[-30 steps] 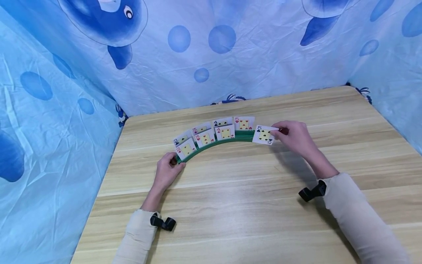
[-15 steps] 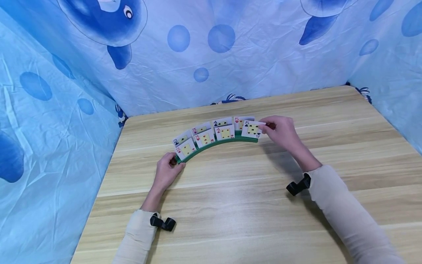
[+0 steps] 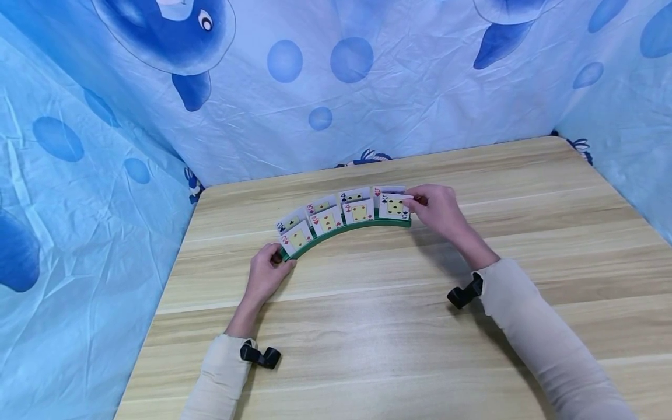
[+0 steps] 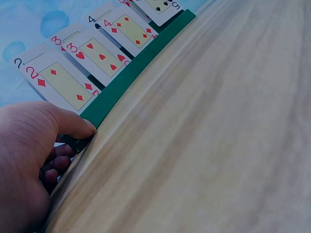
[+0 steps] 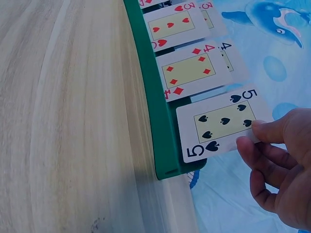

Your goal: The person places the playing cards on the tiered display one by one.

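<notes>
A curved green card holder [image 3: 341, 228] stands on the table with playing cards upright in two rows. My left hand [image 3: 266, 274] grips its left end, thumb on the front edge. In the front row are the two of diamonds [image 4: 63, 85], three of hearts [image 4: 98, 57] and four of diamonds [image 4: 129, 29]. Behind them show a two, a three, the four of spades [image 3: 354, 194] and a red five [image 3: 387, 189]. My right hand [image 3: 434, 209] pinches the five of spades [image 5: 224, 122] by its upper right edge, at the holder's right end, in front of the red five.
The wooden table [image 3: 357, 338] extends in front of the holder and to both sides. A blue sheet with sea-animal prints [image 3: 420, 87] hangs behind the table. Black wrist cameras [image 3: 261, 354] sit on both sleeves.
My right hand has carried the five of spades leftward and slightly up, from beside the holder's right end to over its front row. My left hand has stayed in place.
</notes>
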Action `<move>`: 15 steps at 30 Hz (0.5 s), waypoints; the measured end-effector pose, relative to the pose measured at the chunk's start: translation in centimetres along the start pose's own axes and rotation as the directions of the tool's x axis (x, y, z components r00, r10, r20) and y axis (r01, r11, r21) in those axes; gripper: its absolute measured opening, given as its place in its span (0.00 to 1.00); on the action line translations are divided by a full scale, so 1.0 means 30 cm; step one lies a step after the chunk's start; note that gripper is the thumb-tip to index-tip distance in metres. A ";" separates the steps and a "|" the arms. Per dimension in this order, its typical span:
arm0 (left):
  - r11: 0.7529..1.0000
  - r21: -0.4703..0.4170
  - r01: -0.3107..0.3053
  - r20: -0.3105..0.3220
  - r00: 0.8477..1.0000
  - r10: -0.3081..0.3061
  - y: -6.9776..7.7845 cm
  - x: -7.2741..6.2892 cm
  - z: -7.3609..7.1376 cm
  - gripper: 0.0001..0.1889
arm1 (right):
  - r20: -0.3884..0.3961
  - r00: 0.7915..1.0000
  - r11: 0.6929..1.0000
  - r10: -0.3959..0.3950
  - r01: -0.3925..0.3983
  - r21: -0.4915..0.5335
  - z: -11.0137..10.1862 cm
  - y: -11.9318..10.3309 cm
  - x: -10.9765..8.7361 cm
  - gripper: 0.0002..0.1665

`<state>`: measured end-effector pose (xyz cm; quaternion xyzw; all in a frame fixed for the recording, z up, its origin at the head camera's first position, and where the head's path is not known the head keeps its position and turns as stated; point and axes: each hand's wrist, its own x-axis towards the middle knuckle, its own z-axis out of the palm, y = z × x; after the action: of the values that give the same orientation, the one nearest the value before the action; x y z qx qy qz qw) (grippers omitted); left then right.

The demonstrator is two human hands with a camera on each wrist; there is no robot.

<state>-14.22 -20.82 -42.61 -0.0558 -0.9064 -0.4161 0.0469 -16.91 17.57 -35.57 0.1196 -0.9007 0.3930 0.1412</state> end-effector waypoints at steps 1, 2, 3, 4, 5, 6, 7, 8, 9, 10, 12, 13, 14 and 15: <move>1.000 -0.002 0.001 0.000 1.000 -0.001 -0.001 0.000 0.000 0.21 | 0.005 1.000 1.000 0.005 -0.005 -0.006 0.004 -0.001 0.001 0.12; 1.000 -0.005 0.002 0.000 1.000 -0.002 -0.001 0.000 0.001 0.21 | 0.009 1.000 1.000 0.008 -0.008 -0.010 0.006 -0.001 0.002 0.12; 1.000 -0.007 0.004 0.001 1.000 -0.004 -0.002 -0.001 0.001 0.21 | 0.011 1.000 1.000 0.010 -0.010 -0.018 0.010 0.000 0.003 0.12; 1.000 -0.010 0.004 0.001 1.000 -0.004 -0.003 -0.001 0.001 0.21 | 0.014 1.000 1.000 0.009 -0.009 -0.024 0.013 0.000 0.004 0.12; 1.000 -0.011 0.003 0.002 1.000 -0.003 -0.004 -0.001 0.002 0.21 | 0.015 1.000 1.000 0.008 -0.008 -0.030 0.015 0.001 0.005 0.12; 1.000 -0.013 0.001 0.002 1.000 -0.001 -0.005 -0.001 0.003 0.21 | 0.017 1.000 0.999 0.006 -0.006 -0.035 0.018 0.002 0.005 0.12; 1.000 -0.013 0.000 0.003 1.000 0.000 -0.006 -0.001 0.003 0.20 | 0.019 1.000 0.999 0.004 -0.003 -0.039 0.020 0.004 0.005 0.11; 1.000 -0.013 -0.002 0.003 1.000 0.002 -0.007 -0.001 0.004 0.20 | 0.021 1.000 0.999 0.002 -0.001 -0.043 0.022 0.005 0.005 0.11; 1.000 -0.013 -0.003 0.003 1.000 0.003 -0.007 -0.001 0.004 0.20 | 0.023 1.000 0.999 0.002 -0.001 -0.046 0.024 0.006 0.005 0.11; 1.000 -0.015 -0.005 0.003 1.000 0.005 -0.008 -0.001 0.004 0.20 | 0.025 1.000 0.999 0.004 -0.002 -0.048 0.026 0.007 0.005 0.11; 1.000 -0.015 -0.006 0.000 1.000 0.006 -0.008 -0.001 0.004 0.20 | 0.030 1.000 0.999 0.009 -0.007 -0.053 0.029 0.008 0.005 0.12; 1.000 -0.016 -0.006 0.000 1.000 0.006 -0.008 -0.001 0.004 0.20 | 0.033 0.999 0.998 0.011 -0.009 -0.054 0.030 0.009 0.005 0.12; 1.000 -0.016 -0.006 -0.001 1.000 0.006 -0.008 -0.001 0.004 0.20 | 0.036 0.999 0.998 0.014 -0.012 -0.056 0.031 0.009 0.006 0.12; 1.000 -0.017 -0.005 -0.002 1.000 0.005 -0.008 -0.001 0.004 0.20 | 0.040 0.999 0.998 0.017 -0.015 -0.057 0.032 0.010 0.007 0.12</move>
<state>-14.24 -20.90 -42.87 -0.0582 -0.9027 -0.4237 0.0484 -17.35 17.03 -36.32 0.1160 -0.9152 0.3658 0.1233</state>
